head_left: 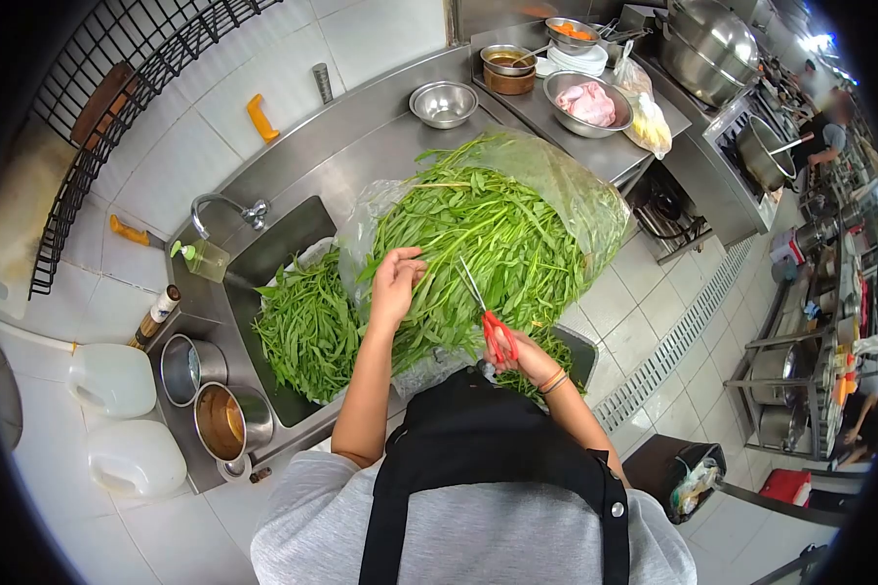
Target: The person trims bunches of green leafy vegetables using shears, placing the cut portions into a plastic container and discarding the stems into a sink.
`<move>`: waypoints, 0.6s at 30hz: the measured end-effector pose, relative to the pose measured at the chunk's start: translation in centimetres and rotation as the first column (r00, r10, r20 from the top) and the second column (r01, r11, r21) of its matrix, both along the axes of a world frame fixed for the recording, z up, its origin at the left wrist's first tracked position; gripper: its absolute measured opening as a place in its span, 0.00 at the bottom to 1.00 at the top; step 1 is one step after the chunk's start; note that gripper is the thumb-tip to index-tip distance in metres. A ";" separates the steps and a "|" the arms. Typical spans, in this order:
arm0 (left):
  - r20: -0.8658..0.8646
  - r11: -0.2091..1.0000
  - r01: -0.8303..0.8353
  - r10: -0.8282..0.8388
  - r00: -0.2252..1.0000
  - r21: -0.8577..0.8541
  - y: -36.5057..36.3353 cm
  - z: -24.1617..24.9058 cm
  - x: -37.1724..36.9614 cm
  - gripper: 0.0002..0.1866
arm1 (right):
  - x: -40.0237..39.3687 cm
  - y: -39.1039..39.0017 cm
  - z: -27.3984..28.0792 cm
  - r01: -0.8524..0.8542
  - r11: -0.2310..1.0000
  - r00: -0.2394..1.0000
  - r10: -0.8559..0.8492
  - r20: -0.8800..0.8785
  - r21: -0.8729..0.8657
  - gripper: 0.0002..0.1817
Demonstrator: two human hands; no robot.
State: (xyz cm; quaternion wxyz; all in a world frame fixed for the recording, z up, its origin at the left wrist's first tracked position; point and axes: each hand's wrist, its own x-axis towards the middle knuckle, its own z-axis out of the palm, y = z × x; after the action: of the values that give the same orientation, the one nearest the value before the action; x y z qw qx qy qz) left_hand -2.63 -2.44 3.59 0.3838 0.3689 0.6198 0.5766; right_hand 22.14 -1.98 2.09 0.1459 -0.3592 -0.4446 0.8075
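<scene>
My right hand point(519, 357) is closed around the red handles of a pair of scissors point(498, 331), whose blades point away from me over a large heap of long-stemmed leafy greens point(498, 224). At the near left side of that heap is my left hand point(397, 283). Its fingers are bent and slightly apart against the leaves, and nothing is plainly gripped in them. The heap lies in a clear plastic bag point(580, 185), opened out around it. More cut-looking greens point(307, 327) fill the sink basin point(247, 310) to the left.
A tap point(226, 207) and soap bottle point(203, 259) stand behind the sink. Metal pots point(232, 422) and white jugs point(137, 458) are at the left. Steel bowls point(443, 103) and a bowl of pale meat point(587, 103) sit at the back. A bin point(675, 473) stands on the right; people work farther off.
</scene>
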 end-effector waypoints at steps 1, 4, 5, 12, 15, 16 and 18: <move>0.130 1.000 0.001 0.000 0.992 -0.011 0.0 0.6 0.1 0.11 | -0.1 0.0 0.0 -0.024 0.997 0.998 0.019 -0.067 -0.078 0.25; 0.167 0.995 0.085 -0.076 0.983 -0.046 -0.2 2.4 0.9 0.11 | -0.9 0.7 -0.1 -0.035 0.988 0.989 0.012 -0.149 -0.150 0.24; 0.079 0.984 0.159 -0.153 0.985 -0.076 -0.2 2.7 1.2 0.11 | -1.4 1.1 0.0 -0.020 0.989 0.987 -0.004 -0.162 -0.145 0.24; -0.270 0.991 0.105 -0.124 0.955 -0.085 -0.7 -0.4 0.6 0.11 | -0.9 1.7 -0.8 -0.020 0.999 0.998 0.022 -0.059 0.039 0.18; -0.365 0.987 -0.115 0.066 0.929 -0.114 -0.7 1.4 -0.6 0.12 | 1.3 0.6 -1.0 -0.003 1.000 1.000 0.003 -0.008 0.022 0.18; -0.476 0.964 -0.229 0.141 0.868 -0.132 -0.8 3.6 0.3 0.13 | 1.9 0.4 -1.1 -0.006 1.000 1.000 0.006 -0.005 0.020 0.18; -0.572 0.971 -0.165 0.038 0.819 -0.172 -0.4 4.6 1.2 0.13 | 3.0 -0.1 -1.2 0.105 0.994 0.994 -0.106 -0.033 -0.035 0.21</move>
State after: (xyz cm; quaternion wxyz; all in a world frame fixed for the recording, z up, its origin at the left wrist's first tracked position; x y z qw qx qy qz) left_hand -1.38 -2.88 8.15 0.1892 0.4458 0.7826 0.3913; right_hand 25.13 -2.10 0.89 0.1900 -0.3707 -0.4087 0.8121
